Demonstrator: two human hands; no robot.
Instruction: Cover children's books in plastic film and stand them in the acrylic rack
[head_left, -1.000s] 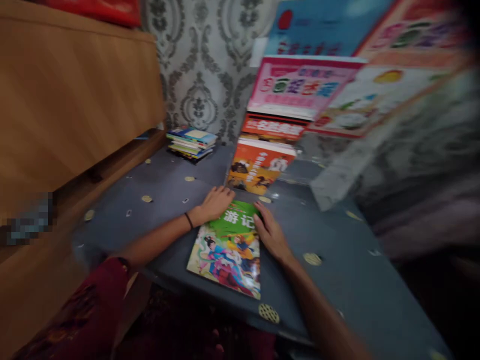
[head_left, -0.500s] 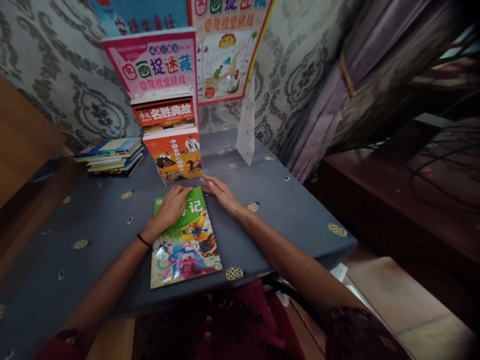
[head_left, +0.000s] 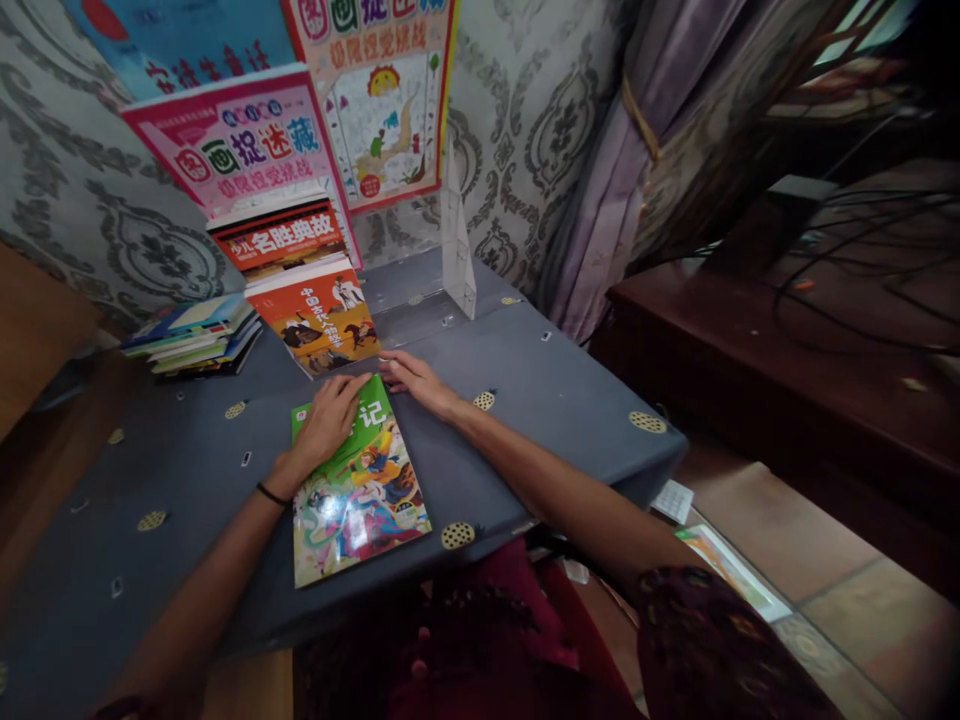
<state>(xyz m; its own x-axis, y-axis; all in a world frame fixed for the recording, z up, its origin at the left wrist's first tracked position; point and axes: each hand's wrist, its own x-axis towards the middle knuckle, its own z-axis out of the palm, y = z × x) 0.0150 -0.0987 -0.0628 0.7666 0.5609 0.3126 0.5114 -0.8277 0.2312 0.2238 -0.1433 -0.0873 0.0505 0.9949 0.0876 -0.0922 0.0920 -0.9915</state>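
A green picture book (head_left: 367, 490) with colourful cartoon figures lies flat near the table's front edge. My left hand (head_left: 328, 418) rests on the upper part of its cover, fingers stretched out and covering some of the title. Beside the book's top right corner, my right hand (head_left: 416, 382) lies low over the tablecloth with extended fingers and nothing in it. Just beyond the hands, an orange book (head_left: 322, 325) stands at the front of a tiered clear display rack (head_left: 459, 250). Behind it rise a red book (head_left: 283, 236) and a pink book (head_left: 232, 145).
A blue book (head_left: 195, 45) and a red-bordered book (head_left: 386, 110) stand highest on the rack. Several books form a stack (head_left: 199, 335) at the left. The table (head_left: 555, 420) has a grey patterned cloth. Right of it stands a dark red cabinet (head_left: 750, 350) with tangled cables.
The camera view has turned to the right, so the scene sits further left. Both hands keep nearly the same places at the green book.
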